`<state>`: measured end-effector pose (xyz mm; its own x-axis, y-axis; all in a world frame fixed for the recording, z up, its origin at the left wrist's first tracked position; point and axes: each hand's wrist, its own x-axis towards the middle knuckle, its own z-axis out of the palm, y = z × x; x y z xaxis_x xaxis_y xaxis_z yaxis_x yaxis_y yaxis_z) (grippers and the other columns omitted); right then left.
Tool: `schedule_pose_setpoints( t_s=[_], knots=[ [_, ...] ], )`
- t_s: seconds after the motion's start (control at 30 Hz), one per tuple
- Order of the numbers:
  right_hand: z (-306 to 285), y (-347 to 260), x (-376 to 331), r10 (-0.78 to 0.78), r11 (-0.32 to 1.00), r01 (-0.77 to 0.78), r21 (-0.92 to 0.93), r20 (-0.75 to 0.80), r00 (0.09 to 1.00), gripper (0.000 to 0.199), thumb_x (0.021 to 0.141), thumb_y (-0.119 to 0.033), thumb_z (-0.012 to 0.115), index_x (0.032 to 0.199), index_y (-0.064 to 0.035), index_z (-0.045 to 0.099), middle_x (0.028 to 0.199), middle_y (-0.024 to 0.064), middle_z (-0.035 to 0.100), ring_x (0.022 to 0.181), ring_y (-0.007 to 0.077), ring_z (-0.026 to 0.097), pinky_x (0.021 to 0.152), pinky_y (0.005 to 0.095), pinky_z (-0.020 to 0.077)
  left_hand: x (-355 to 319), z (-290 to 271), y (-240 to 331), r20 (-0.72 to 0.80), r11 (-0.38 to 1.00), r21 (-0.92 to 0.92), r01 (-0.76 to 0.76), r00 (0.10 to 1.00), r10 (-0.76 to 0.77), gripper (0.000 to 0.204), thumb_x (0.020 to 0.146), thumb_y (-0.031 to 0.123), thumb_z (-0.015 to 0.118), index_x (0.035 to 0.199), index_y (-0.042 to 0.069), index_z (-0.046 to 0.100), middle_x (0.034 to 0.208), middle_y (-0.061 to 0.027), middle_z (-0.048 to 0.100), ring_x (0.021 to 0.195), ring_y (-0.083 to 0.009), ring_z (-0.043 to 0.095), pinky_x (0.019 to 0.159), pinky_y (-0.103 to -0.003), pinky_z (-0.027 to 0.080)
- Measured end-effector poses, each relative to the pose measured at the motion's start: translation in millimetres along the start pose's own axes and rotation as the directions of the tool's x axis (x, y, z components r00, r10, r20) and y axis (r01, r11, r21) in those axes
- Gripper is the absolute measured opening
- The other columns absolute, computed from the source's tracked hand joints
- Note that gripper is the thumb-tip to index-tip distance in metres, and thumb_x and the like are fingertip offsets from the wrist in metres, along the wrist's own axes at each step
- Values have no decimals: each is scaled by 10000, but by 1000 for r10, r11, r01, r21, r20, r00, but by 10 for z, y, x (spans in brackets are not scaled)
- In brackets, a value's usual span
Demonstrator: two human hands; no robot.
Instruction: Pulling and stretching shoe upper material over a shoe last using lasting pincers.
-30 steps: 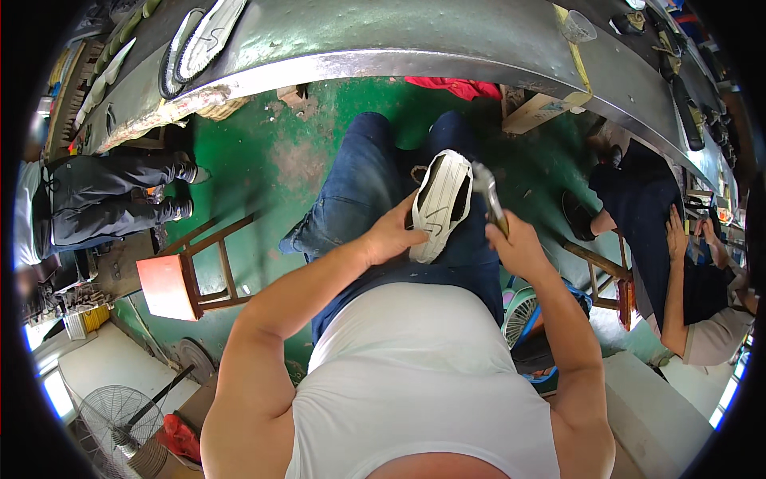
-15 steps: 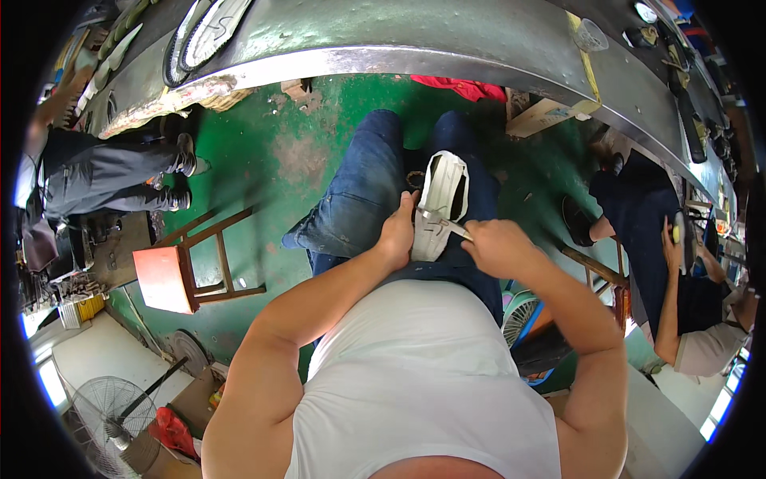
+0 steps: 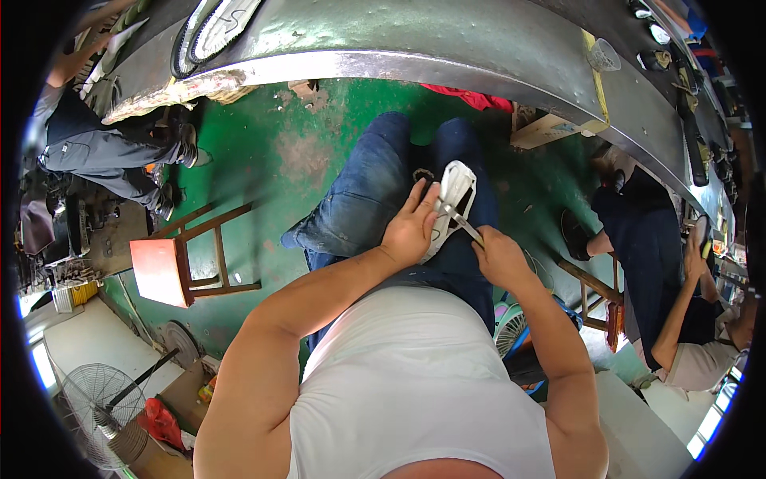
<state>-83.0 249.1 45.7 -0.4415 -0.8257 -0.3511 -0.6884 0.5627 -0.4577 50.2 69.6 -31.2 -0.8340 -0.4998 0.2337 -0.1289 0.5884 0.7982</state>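
A white shoe upper (image 3: 457, 182) with a dark opening lies across my thighs, toe end tilted to the right. My left hand (image 3: 409, 230) grips its left side, with fingers extended over its edge. In my right hand (image 3: 499, 259) is a metal hand tool that looks like pincers (image 3: 465, 225). The tool's head meets the middle of the shoe upper beside my left fingertips. My left fingers partly cover the upper, and its lower end is half hidden by the hand.
A long metal-topped bench (image 3: 359, 64) curves across the front, with black-edged white soles (image 3: 223, 30) at its left. A wooden stool (image 3: 163, 271) stands left, a small fan (image 3: 511, 331) by my right hip. Co-workers are at both sides, one at right (image 3: 694, 295).
My left hand has slid forward and over the shoe upper, its fingers now stretched. The upper has tilted right, and the tool has moved slightly to the right.
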Motion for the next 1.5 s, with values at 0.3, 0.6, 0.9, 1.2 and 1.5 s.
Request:
schedule_pose_setpoints(
  t_s=[0.3,0.6,0.9,1.2,1.5],
  knots=[
    [-364,-2,318,34,919,-24,394,-19,999,373,990,-348,541,967,24,561,823,245,646,819,449,641,717,498,498,225,-215,172,438,979,185,81,886,-156,569,1027,287,463,1562,224,278,1491,-345,344,1098,-483,612,938,-466,532],
    [-345,-75,302,6,897,-24,442,41,999,418,1020,-384,473,974,21,570,888,277,663,878,469,643,777,554,492,-33,-355,200,391,837,-161,522,813,-432,647,952,187,589,1486,-66,328,1416,-319,483,1257,-402,561,1078,-376,426],
    [253,280,-200,196,745,-204,635,84,977,367,1016,-342,522,1035,19,589,844,142,674,767,229,672,679,342,512,541,-871,680,722,880,382,281,504,-474,1032,778,218,752,1591,131,122,1100,-320,660,1016,-441,663,921,-455,516],
    [558,356,-425,248,437,-5,899,-116,962,396,974,-202,589,1277,41,514,1017,73,622,850,142,614,748,288,491,1257,-880,914,316,860,-478,182,948,-24,500,821,115,804,1241,-5,561,1079,-101,677,969,-147,645,858,-293,522],
    [37,199,-538,186,700,-183,690,71,980,225,959,-191,598,1081,-2,606,803,84,646,729,170,616,717,342,503,355,-497,219,538,924,64,378,766,-351,648,830,223,731,1395,-9,514,1256,-266,605,1097,-367,641,943,-393,512]
  ],
)
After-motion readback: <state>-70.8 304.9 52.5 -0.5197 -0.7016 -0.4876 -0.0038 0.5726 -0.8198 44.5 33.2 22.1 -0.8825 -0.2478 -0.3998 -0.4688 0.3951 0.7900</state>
